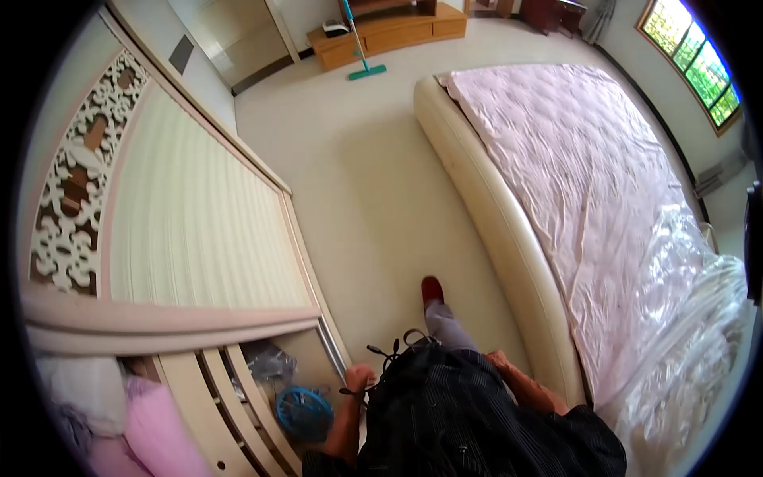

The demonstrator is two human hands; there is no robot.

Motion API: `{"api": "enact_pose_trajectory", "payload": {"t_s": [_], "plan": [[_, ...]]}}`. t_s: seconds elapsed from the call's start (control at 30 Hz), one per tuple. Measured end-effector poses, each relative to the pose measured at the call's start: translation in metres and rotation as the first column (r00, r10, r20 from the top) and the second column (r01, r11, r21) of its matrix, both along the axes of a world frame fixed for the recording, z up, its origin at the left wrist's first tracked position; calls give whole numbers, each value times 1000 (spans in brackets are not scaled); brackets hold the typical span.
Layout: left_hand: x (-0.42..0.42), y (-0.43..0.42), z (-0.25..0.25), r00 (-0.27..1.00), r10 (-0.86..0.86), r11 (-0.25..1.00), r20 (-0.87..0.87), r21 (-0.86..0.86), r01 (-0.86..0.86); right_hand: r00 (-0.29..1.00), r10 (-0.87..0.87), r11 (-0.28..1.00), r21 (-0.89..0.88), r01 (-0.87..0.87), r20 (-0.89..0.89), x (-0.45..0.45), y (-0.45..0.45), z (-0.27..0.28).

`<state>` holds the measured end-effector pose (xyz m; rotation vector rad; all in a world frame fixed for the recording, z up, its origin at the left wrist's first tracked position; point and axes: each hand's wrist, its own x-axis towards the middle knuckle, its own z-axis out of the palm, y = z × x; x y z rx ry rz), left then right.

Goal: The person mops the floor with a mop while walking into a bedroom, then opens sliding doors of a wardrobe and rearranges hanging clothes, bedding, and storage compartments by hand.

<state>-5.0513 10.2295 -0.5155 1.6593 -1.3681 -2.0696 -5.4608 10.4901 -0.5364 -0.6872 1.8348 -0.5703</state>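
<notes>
My left hand (360, 376) is closed in a fist beside my waist, near the open wardrobe; whatever it may hold does not show. Black cords (385, 350) dangle from the front of my dark striped top (445, 409), close to that hand. On the other side, my right hand (497, 362) hangs by the edge of the top, next to the bed's padded side; its fingers are mostly hidden. One red shoe (431, 289) shows ahead of me on the pale floor.
The bed (572, 159), with a pink cover and crumpled clear plastic (675, 350), lines the right. A sliding wardrobe door (191, 215) stands left; inside are pink bedding (159, 421), slatted boards (214, 397) and a blue basket (304, 411). A mop (366, 72) leans against a wooden cabinet (397, 40).
</notes>
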Motion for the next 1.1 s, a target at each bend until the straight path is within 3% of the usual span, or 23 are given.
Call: {"api": "enact_pose_trajectory", "payload": {"t_s": [0.07,0.1,0.17,0.23,0.4,0.47,0.6,0.67,0.8,0.93,1.0,1.1], "plan": [[-16,-16,-13,967,-219,937,128,-248,245,977,-208,957,216,194,43,-33,-72,61],[-29,-23,-9,964,-178,956,195,-197,217,976,-210,958,209,195,50,-55,-102,63],[-58,-43,-5,956,-63,993,286,-81,90,990,61,936,351,-12,-128,-96,-161,64],[-86,-64,-1,941,23,1000,337,-21,-16,990,-140,928,345,140,-27,-130,-212,55],[-134,-127,-3,911,149,986,386,16,-168,988,-129,940,305,150,-89,-177,-364,63],[-146,-157,-10,901,188,978,390,9,-208,994,-6,964,263,34,-106,-180,-425,69],[-162,-226,-27,891,228,971,391,-20,-240,986,33,987,163,-6,-163,-172,-525,65],[-169,-268,-35,889,234,970,393,-40,-238,946,79,987,156,-30,-313,-166,-564,67],[-186,-387,-39,885,255,967,390,-126,-223,929,140,948,318,-26,-343,-177,-622,73],[-187,-504,-35,890,348,915,297,-316,-252,916,110,930,365,42,-386,-192,-665,71],[-184,-557,-34,903,381,862,199,-430,-269,931,-61,935,305,180,-361,-196,-685,70],[-195,-625,-31,918,370,834,143,-487,-260,947,-138,935,276,221,-288,-210,-719,73]]}}
